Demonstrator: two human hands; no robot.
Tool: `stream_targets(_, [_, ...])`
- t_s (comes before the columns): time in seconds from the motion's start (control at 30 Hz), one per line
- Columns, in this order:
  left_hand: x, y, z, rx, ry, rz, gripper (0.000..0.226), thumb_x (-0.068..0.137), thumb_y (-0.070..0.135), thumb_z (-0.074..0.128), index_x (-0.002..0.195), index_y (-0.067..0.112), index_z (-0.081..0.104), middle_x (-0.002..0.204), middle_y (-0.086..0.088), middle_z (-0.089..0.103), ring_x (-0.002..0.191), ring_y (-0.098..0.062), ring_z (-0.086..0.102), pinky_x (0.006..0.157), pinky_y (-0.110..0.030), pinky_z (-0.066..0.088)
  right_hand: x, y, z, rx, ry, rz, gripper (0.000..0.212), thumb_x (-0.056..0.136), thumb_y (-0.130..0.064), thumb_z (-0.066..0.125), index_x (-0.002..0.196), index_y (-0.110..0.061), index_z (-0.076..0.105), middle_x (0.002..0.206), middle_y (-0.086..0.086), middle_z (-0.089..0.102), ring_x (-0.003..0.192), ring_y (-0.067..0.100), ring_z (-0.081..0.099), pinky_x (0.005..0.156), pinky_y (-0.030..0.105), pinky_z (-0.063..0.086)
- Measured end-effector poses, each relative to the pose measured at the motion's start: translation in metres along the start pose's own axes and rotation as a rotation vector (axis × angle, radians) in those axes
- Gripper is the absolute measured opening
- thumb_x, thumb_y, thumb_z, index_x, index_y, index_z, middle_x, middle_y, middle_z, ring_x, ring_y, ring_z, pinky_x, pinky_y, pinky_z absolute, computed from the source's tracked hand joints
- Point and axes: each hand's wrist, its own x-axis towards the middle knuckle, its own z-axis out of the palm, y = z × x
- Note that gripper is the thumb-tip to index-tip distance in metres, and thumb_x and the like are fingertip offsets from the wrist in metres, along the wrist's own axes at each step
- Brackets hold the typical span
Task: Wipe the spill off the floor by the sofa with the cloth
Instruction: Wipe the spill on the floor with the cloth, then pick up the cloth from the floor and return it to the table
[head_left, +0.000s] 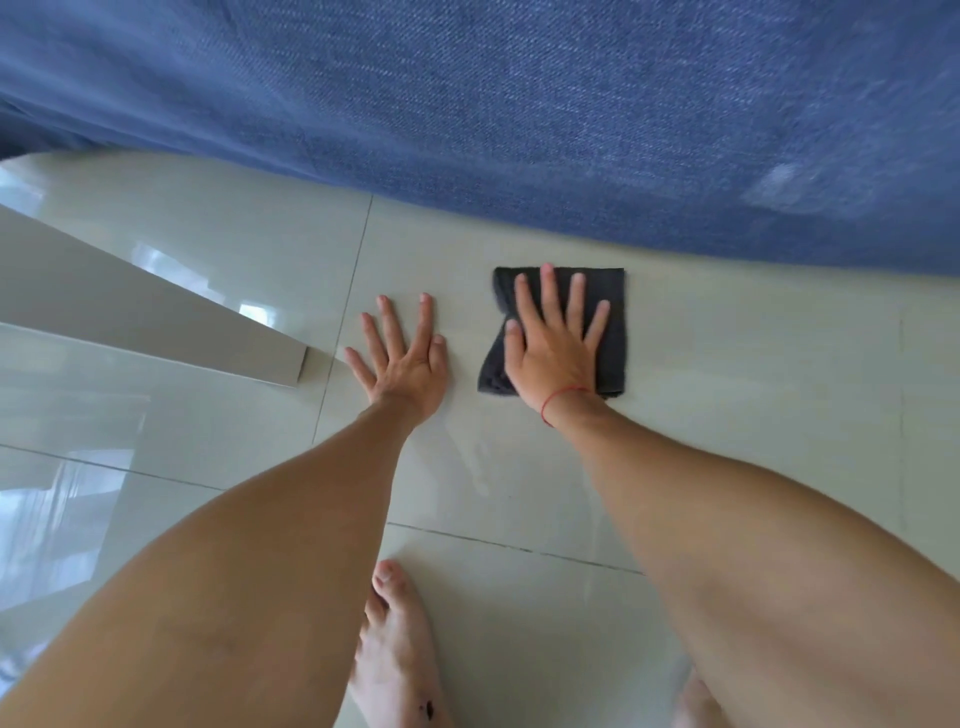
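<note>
A dark grey folded cloth (613, 332) lies flat on the pale glossy floor tiles (753, 389), close to the base of the blue sofa (519, 104). My right hand (550, 343) presses down on the cloth with its palm, fingers spread and pointing toward the sofa; a red string circles the wrist. My left hand (405, 353) rests flat on the bare tile just left of the cloth, fingers apart, holding nothing. A faint damp streak (467, 467) shows on the tile between my forearms.
A light grey table leg or panel (156, 312) slants in from the left and ends near my left hand. My bare foot (395, 639) stands on the tile at the bottom centre, and another foot shows at the lower right.
</note>
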Motion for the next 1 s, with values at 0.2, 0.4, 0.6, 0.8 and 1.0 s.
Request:
stream_targets(0.2, [-0.005, 0.023, -0.013, -0.113, 0.343, 0.028, 0.043, 0.096, 0.031, 0.04, 0.137, 0.019, 0.045, 0.142, -0.013, 0.039, 0.132, -0.031, 0.035, 0.106, -0.043, 0.027, 0.001, 0.006, -0.011, 0.227, 0.087, 0.079, 0.057, 0.096, -0.043, 0.036, 0.149, -0.022, 0.028, 0.162, 0.006, 0.01, 0.149, 0.025, 0.007, 0.118, 0.05, 0.003])
stream_targets(0.4, [0.002, 0.08, -0.014, -0.16, 0.122, 0.06, 0.065, 0.085, 0.061, 0.053, 0.115, 0.004, 0.056, 0.116, -0.013, 0.059, 0.116, -0.03, 0.053, 0.096, -0.041, 0.046, 0.001, 0.035, -0.038, 0.244, 0.143, 0.456, 0.069, 0.08, -0.056, 0.06, 0.122, -0.003, 0.05, 0.125, 0.016, 0.055, 0.116, 0.035, 0.05, 0.095, 0.042, 0.039])
stream_targets(0.6, [0.001, 0.099, -0.012, -0.131, 0.046, -0.001, 0.054, 0.09, 0.042, 0.059, 0.126, 0.003, 0.05, 0.131, -0.015, 0.05, 0.125, -0.031, 0.046, 0.102, -0.039, 0.04, 0.01, 0.028, -0.048, 0.294, -0.026, 0.509, 0.052, 0.089, -0.048, 0.056, 0.115, -0.002, 0.057, 0.122, 0.018, 0.059, 0.116, 0.036, 0.052, 0.094, 0.039, 0.043])
stream_targets(0.8, [0.0, 0.1, -0.01, -0.241, 0.026, 0.016, 0.043, 0.09, 0.029, 0.062, 0.119, -0.001, 0.052, 0.121, -0.017, 0.059, 0.112, -0.034, 0.057, 0.09, -0.037, 0.047, 0.007, 0.035, -0.046, 0.549, 0.004, 0.54, 0.043, 0.089, -0.035, 0.061, 0.116, -0.003, 0.052, 0.121, 0.02, 0.061, 0.109, 0.038, 0.059, 0.088, 0.04, 0.048])
stream_targets(1.0, [-0.012, 0.103, -0.019, -0.219, -0.069, -0.077, 0.056, 0.089, 0.032, 0.065, 0.131, 0.001, 0.044, 0.133, -0.017, 0.05, 0.12, -0.032, 0.056, 0.097, -0.035, 0.047, -0.006, 0.034, -0.046, 0.59, -0.031, 0.567, 0.038, 0.089, -0.032, 0.062, 0.111, -0.001, 0.057, 0.119, 0.02, 0.061, 0.107, 0.038, 0.06, 0.084, 0.037, 0.048])
